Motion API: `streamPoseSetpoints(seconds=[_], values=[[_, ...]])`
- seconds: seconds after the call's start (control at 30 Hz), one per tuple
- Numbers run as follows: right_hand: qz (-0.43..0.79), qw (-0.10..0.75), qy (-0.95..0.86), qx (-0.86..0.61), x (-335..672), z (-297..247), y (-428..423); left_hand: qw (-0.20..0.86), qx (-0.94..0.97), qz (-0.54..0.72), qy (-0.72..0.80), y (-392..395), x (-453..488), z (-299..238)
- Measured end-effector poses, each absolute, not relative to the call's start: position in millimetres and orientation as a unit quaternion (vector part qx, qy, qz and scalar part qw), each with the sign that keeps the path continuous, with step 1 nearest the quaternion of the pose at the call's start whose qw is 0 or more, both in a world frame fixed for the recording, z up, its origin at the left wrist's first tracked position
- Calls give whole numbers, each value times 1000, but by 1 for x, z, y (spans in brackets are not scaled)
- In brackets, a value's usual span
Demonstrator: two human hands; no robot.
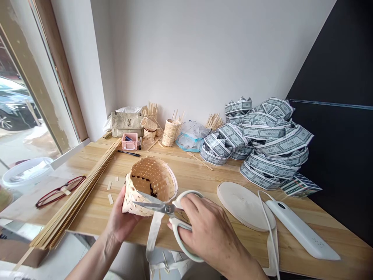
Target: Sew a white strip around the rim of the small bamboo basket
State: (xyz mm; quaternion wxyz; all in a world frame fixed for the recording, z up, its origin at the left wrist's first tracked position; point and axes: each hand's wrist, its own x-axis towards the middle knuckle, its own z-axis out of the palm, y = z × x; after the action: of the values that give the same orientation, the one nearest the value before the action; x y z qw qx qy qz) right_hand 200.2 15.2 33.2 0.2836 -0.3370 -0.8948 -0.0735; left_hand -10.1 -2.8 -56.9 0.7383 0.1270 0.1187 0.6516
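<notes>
At the worktop's (204,177) near edge the left hand (121,217) cups the small woven basket (150,184), tilted mouth-up so its rim meets the scissors (171,217), which the right hand's (210,233) fingers grip through the white handles, blades slightly parted.

The scissors' (171,217) lower blade hides behind the woven basket (150,186).
</notes>
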Motion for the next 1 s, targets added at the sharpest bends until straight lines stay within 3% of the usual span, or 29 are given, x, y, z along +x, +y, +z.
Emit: streamPoseSetpoints(seconds=[1.0], values=[[-87, 309, -897, -302, 202, 31, 15, 741, 118, 652, 111, -5, -8, -64]])
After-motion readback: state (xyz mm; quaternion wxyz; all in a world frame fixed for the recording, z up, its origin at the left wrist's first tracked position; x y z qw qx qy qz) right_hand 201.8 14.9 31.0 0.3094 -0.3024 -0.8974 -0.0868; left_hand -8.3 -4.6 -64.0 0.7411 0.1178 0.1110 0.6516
